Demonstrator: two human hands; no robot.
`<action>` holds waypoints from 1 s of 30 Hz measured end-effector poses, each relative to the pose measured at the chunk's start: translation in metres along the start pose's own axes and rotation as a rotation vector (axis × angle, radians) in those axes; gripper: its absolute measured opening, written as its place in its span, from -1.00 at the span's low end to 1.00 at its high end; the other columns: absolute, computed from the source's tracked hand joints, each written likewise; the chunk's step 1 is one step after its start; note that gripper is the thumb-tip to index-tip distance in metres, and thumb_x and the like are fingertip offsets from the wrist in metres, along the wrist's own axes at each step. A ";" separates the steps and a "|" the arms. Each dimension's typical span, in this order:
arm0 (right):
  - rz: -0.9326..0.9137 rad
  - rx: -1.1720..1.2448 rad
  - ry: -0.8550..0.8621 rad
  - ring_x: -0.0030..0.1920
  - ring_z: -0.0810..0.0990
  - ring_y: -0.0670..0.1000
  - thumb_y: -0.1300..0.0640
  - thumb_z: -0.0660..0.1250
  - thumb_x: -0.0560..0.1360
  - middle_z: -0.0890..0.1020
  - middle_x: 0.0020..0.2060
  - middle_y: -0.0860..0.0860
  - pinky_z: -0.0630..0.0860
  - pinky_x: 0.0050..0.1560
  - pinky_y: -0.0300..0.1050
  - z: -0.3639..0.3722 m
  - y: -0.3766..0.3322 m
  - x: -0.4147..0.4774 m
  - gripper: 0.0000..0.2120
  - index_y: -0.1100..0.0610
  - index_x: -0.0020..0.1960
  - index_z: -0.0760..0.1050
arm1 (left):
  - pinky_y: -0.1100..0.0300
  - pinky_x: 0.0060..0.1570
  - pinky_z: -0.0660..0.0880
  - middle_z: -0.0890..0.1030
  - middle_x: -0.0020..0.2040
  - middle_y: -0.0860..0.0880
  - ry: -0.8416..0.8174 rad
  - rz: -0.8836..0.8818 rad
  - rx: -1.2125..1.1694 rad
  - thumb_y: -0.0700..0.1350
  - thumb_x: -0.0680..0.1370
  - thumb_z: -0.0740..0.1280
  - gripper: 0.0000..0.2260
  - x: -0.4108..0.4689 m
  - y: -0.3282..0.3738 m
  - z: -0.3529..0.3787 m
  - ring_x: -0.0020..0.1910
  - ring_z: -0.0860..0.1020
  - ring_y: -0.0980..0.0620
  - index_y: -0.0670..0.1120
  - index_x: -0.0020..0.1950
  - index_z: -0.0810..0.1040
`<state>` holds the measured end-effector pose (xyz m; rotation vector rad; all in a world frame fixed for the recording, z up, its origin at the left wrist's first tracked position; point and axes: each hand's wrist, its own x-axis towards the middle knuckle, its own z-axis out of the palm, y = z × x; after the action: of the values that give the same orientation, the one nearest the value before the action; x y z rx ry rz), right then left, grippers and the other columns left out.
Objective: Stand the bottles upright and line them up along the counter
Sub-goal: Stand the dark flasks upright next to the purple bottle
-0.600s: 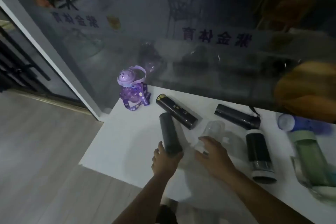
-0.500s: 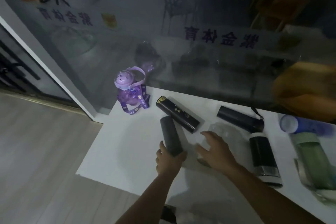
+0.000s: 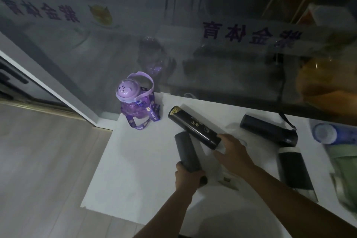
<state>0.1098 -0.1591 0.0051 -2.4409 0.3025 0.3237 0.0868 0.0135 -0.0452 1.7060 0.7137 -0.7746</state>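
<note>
Where the left hand [image 3: 188, 176] curls round the near end of a matte grey bottle [image 3: 185, 149], that bottle lies flat on the white counter [image 3: 123, 170], its length running away beyond the thumb. Just to the right, the right hand [image 3: 233, 152] rests knuckles-up, its fingers [image 3: 226, 139] bent over something pale and see-through; whether they grip it cannot be told. Right at those fingertips lies the near end of a black bottle with gold print [image 3: 193, 128], on its side and angled away leftward. Right of that hand lie a black-and-white bottle [image 3: 293, 168] and, farther off, a black bottle with a strap [image 3: 268, 131], both flat. Well beyond the left fingers, a purple bottle [image 3: 133, 106] stands upright at the counter's far corner.
</note>
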 end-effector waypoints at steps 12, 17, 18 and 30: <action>-0.110 -0.197 -0.119 0.10 0.57 0.13 -0.10 0.44 0.34 0.54 0.15 0.07 0.55 0.08 0.16 0.012 0.007 0.043 -0.40 0.03 0.30 0.35 | 0.17 -0.08 0.58 0.50 0.12 -0.03 0.198 0.122 0.558 0.02 0.32 0.49 -0.34 -0.040 0.024 -0.086 0.00 0.54 -0.03 0.00 0.38 0.34; -0.105 -0.201 -0.069 0.13 0.55 0.19 -0.07 0.41 0.40 0.51 0.19 0.12 0.51 0.11 0.18 0.023 0.012 0.047 -0.40 0.05 0.36 0.28 | 0.10 -0.06 0.50 0.42 0.19 -0.02 0.303 0.272 0.814 0.01 0.39 0.47 -0.46 -0.055 0.064 -0.106 0.07 0.40 0.00 0.07 0.33 0.39; -0.103 -0.214 -0.065 0.13 0.55 0.20 -0.06 0.41 0.41 0.50 0.20 0.12 0.50 0.11 0.18 0.024 0.012 0.047 -0.39 0.06 0.37 0.27 | 0.07 -0.04 0.47 0.42 0.21 -0.02 0.323 0.298 0.881 0.02 0.40 0.46 -0.48 -0.059 0.073 -0.107 0.09 0.39 0.00 0.07 0.32 0.39; -0.133 -0.234 -0.013 0.13 0.56 0.20 -0.05 0.41 0.41 0.51 0.21 0.15 0.51 0.12 0.17 0.035 0.022 0.047 -0.35 0.09 0.40 0.24 | -0.03 0.16 0.38 0.43 0.29 -0.02 0.369 0.429 1.190 -0.03 0.44 0.40 -0.55 -0.072 0.100 -0.102 0.30 0.35 -0.08 0.07 0.32 0.42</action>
<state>0.1428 -0.1600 -0.0482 -2.6718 0.0999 0.3331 0.1357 0.0827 0.0904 2.9994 0.0205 -0.5910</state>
